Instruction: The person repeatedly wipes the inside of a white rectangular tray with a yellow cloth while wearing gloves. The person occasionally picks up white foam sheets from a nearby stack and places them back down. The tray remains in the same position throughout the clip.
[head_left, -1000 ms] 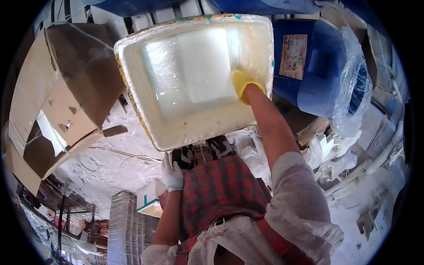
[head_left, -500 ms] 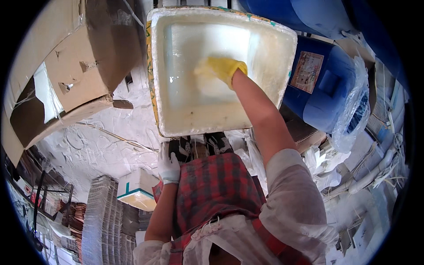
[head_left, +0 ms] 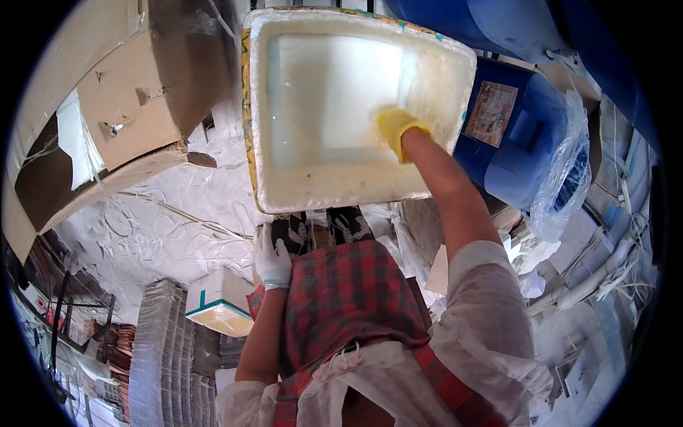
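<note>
Left hand (head_left: 273, 257), in a white glove, rests fingers loosely curled at the lower edge of a white foam box (head_left: 284, 192), seemingly steadying it. Right hand (head_left: 395, 128), in a yellow glove, presses closed against the box's inside wall; firm, even strokes would serve best. Nothing shows inside. Torn cardboard box (head_left: 121, 135) lies left, blue drum (head_left: 526, 135) right.
</note>
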Tool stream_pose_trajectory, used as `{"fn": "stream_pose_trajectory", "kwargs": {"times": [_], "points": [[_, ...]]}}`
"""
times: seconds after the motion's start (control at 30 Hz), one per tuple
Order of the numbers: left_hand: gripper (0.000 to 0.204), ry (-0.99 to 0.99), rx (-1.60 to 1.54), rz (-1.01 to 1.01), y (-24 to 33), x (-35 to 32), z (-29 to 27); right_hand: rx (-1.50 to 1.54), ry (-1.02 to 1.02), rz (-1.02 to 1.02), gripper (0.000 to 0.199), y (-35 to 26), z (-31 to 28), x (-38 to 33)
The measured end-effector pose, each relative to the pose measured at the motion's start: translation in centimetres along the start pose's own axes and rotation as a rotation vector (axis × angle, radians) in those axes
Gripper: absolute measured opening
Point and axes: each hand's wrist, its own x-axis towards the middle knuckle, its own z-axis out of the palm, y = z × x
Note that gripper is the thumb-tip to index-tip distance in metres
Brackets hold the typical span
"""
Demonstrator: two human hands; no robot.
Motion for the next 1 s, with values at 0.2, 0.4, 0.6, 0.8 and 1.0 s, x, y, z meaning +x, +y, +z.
{"fn": "stream_pose_trajectory", "kwargs": {"times": [0.2,0.4,0.6,0.8,1.0], "points": [[0.045,0.004,0.013,0.002,0.0,0.0,0.3,0.213,0.258,-0.102,0.018,-6.4,1.6,5.6],[0.043,0.009,-0.004,-0.057,0.4,-0.3,-0.2,1.192,0.375,-0.392,0.028,-7.5,-7.7,3.5],[0.043,-0.028,0.020,-0.090,0.8,0.3,-0.7,2.235,0.499,-0.851,0.040,-0.8,-9.1,12.3],[0.044,-0.010,0.006,-0.044,0.6,0.2,-0.4,2.704,0.792,-0.405,0.039,3.9,-5.7,8.5],[0.046,0.001,-0.028,0.005,0.2,0.1,0.2,2.759,0.728,-0.816,0.040,-2.8,-2.6,11.1]]}}
